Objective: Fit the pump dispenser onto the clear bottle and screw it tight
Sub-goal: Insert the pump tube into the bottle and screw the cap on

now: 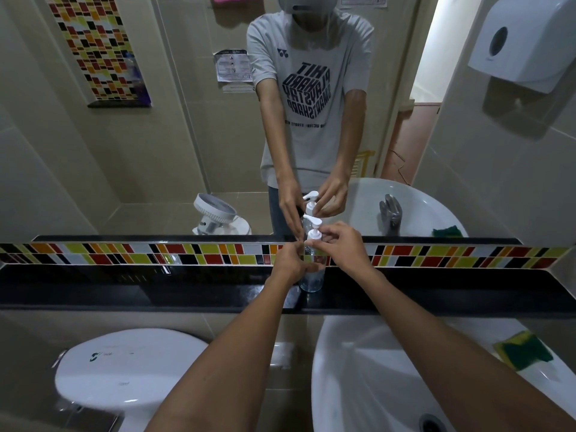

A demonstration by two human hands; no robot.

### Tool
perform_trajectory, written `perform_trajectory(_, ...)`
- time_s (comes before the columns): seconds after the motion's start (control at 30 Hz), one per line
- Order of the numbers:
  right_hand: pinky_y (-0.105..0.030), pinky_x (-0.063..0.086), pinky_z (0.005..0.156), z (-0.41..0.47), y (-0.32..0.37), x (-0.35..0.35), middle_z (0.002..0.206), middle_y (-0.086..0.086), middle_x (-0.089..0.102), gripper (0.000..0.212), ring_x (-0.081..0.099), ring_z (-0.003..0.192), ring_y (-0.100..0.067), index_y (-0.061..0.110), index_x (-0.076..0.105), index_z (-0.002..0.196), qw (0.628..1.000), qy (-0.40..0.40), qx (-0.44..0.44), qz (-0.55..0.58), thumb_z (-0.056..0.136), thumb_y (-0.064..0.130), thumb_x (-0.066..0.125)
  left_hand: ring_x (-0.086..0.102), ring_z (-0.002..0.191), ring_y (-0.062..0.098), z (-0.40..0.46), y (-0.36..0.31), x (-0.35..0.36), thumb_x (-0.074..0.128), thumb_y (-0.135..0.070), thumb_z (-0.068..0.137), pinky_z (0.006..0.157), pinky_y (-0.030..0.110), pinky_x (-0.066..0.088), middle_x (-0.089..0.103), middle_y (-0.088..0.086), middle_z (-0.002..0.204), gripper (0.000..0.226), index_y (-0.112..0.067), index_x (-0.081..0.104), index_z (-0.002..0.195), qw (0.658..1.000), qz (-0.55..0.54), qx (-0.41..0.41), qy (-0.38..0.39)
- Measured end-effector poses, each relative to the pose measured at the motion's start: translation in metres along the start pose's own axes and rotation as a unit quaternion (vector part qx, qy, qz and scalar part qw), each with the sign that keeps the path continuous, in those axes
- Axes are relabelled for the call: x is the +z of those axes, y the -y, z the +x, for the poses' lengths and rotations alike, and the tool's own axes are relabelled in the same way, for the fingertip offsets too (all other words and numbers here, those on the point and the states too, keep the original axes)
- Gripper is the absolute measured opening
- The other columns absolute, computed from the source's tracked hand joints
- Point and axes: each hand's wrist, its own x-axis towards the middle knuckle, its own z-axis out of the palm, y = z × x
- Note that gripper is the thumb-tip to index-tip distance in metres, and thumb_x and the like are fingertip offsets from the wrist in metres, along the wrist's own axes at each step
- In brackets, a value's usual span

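Observation:
The clear bottle (312, 280) stands upright on the black ledge (156, 291) under the mirror. My left hand (290, 263) is wrapped around its upper body from the left. The white pump dispenser (313, 232) sits on the bottle's neck, its nozzle pointing left. My right hand (341, 244) pinches the pump's collar from the right with thumb and fingers. The mirror repeats both hands, the bottle and the pump.
A white basin (358, 369) lies below the ledge on the right, with a green and yellow sponge (523, 353) on its rim. A white toilet cistern lid (124, 369) is at lower left. A paper dispenser (526, 42) hangs on the right wall. A coloured tile strip (124, 254) backs the ledge.

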Motion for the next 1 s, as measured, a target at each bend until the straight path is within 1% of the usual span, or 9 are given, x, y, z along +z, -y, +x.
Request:
perform_trajectory(0.07,-0.024,0.059,0.077,-0.002,-0.001,-0.004,0.086,0.008,0.063,0.043,0.070,0.078,-0.012,0.005,0.077,0.108,1.000,-0.008,0.013,0.002,0.072,0.025,0.092,0.065,0.110,0.028,0.000,-0.001,0.000,0.091,-0.014,0.073,0.080,0.028,0.048,0.070,0.008,0.110,0.065,-0.007,0.065,0.132,1.000,-0.005,-0.003,0.003)
perform_trajectory(0.2,-0.032,0.061,0.075,0.000,-0.008,-0.007,0.086,-0.001,0.074,0.038,0.073,0.082,-0.019,0.014,0.072,0.088,0.998,-0.037,0.050,0.017,0.066,0.036,0.094,0.066,0.115,0.026,-0.001,-0.002,0.001,0.093,-0.017,0.070,0.097,0.041,0.055,0.072,0.007,0.123,0.072,-0.007,0.063,0.135,1.000,-0.008,-0.007,0.005)
perform_trajectory(0.33,-0.023,0.062,0.080,-0.002,-0.002,-0.005,0.099,0.000,0.080,0.049,0.078,0.096,-0.016,0.010,0.072,0.120,0.992,0.044,0.048,0.105,0.075,0.021,0.090,0.064,0.114,0.024,0.000,-0.001,0.000,0.090,-0.010,0.073,0.090,0.032,0.053,0.071,0.008,0.122,0.064,-0.007,0.066,0.132,1.000,-0.014,-0.001,0.005)
perform_trajectory(0.4,-0.031,0.063,0.087,-0.003,-0.002,-0.001,0.105,0.000,0.081,0.046,0.078,0.099,-0.013,0.012,0.072,0.124,0.990,0.081,0.045,0.107,0.081,0.018,0.086,0.065,0.117,0.025,0.001,0.001,0.000,0.090,-0.007,0.073,0.094,0.035,0.056,0.072,0.007,0.121,0.060,-0.007,0.068,0.128,1.000,-0.024,-0.001,0.005)
perform_trajectory(0.5,-0.044,0.062,0.092,-0.006,-0.009,0.005,0.108,-0.004,0.080,0.042,0.077,0.102,-0.017,0.014,0.074,0.122,0.992,0.046,0.048,0.104,0.083,0.022,0.084,0.064,0.112,0.022,0.001,0.001,0.001,0.090,-0.011,0.073,0.085,0.029,0.052,0.071,0.007,0.122,0.063,-0.007,0.067,0.131,1.000,-0.014,0.002,0.006)
perform_trajectory(0.67,-0.036,0.064,0.084,-0.010,-0.016,0.004,0.098,-0.007,0.079,0.039,0.077,0.093,-0.018,0.007,0.074,0.115,0.994,-0.021,0.047,0.093,0.080,0.021,0.087,0.064,0.114,0.023,0.002,0.000,0.004,0.090,-0.014,0.074,0.087,0.029,0.050,0.069,0.010,0.126,0.070,-0.006,0.061,0.137,1.000,-0.009,-0.009,0.003)
perform_trajectory(0.8,-0.029,0.061,0.087,-0.007,-0.012,0.003,0.109,-0.001,0.077,0.048,0.073,0.101,-0.014,0.010,0.070,0.122,0.996,0.003,0.035,0.086,0.079,0.024,0.087,0.061,0.126,0.028,0.002,0.000,0.004,0.091,-0.014,0.072,0.091,0.030,0.050,0.066,0.011,0.134,0.074,-0.007,0.060,0.139,1.000,-0.012,-0.010,-0.002)
perform_trajectory(0.9,-0.035,0.061,0.093,-0.008,-0.010,0.007,0.114,-0.003,0.077,0.053,0.074,0.102,-0.013,0.008,0.067,0.132,0.995,0.034,0.029,0.093,0.083,0.018,0.084,0.064,0.121,0.029,0.002,0.002,0.005,0.091,-0.011,0.071,0.095,0.036,0.055,0.070,0.011,0.126,0.065,-0.007,0.066,0.131,1.000,-0.011,-0.006,-0.002)
perform_trajectory(1.0,-0.042,0.062,0.093,-0.011,-0.018,0.008,0.116,-0.007,0.078,0.050,0.075,0.106,-0.017,0.009,0.067,0.134,0.993,0.023,0.034,0.108,0.087,0.017,0.081,0.065,0.113,0.023,0.000,0.003,0.006,0.090,-0.013,0.073,0.085,0.029,0.054,0.071,0.008,0.123,0.064,-0.007,0.065,0.132,1.000,-0.003,0.005,0.006)
